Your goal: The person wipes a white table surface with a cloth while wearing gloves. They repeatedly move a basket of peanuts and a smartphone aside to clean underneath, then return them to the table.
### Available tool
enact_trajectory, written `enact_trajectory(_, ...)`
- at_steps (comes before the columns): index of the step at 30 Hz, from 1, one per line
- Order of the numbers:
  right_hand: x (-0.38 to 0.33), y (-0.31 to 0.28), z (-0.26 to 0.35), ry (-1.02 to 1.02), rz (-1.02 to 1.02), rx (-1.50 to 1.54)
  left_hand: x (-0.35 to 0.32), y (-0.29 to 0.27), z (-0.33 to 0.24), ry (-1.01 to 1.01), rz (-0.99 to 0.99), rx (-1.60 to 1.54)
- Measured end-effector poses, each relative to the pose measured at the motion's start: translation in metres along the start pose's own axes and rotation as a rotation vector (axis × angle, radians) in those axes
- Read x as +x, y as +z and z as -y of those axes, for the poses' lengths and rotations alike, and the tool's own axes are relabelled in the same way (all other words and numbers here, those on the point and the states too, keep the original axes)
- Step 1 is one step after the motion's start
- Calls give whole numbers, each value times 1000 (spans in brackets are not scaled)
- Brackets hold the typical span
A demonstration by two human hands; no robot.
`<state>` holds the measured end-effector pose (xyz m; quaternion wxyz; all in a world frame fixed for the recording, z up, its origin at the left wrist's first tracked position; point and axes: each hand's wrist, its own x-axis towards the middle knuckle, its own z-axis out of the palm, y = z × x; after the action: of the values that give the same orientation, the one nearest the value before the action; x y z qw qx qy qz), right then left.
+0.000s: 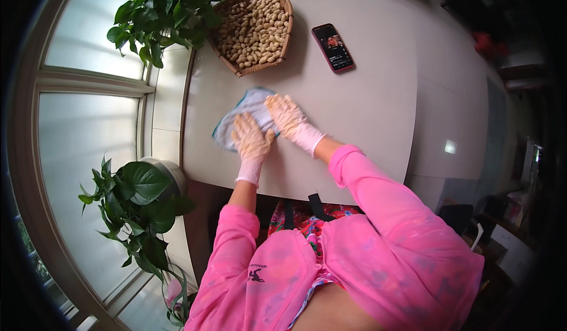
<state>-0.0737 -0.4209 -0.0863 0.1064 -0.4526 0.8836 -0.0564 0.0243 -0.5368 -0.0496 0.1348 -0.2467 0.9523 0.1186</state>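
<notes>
Both gloved hands are pressing flat, fingers spread, on a blue cloth (245,118) lying on the table (366,106): left hand (252,137), right hand (285,113). Nearby are sitting a basket of peanuts (255,30) and a phone (332,47).

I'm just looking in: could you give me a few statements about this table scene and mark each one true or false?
1. Both gloved hands, the left hand and the right hand, rest on the blue-edged cloth. True.
2. The woven basket holds apples. False: it holds peanuts in their shells.
3. The phone lies flat on the table, screen lit. True.
4. The phone lies inside the basket. False: it lies apart from it, on the bare table to its right in the picture.
5. A leafy green plant stands next to the basket. True.
</notes>
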Motion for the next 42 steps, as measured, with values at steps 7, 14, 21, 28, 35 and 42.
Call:
enact_trajectory(7,29,-23,-118,331,54,-451,90,-3,-85,374,20,-79)
enact_trajectory(14,38,-14,-119,367,60,-468,100,-2,-95,435,7,-43)
enact_trajectory(21,-30,12,-100,299,-118,-304,69,3,-93,491,9,51)
enact_trajectory(28,-173,-26,-72,307,3,28,-32,32,-112,656,19,108)
enact_trajectory(35,-270,2,-48,517,-143,217,-98,45,-138,854,246,105)
enact_trajectory(42,-205,-6,-113,489,-163,69,-57,35,-166,827,184,130)
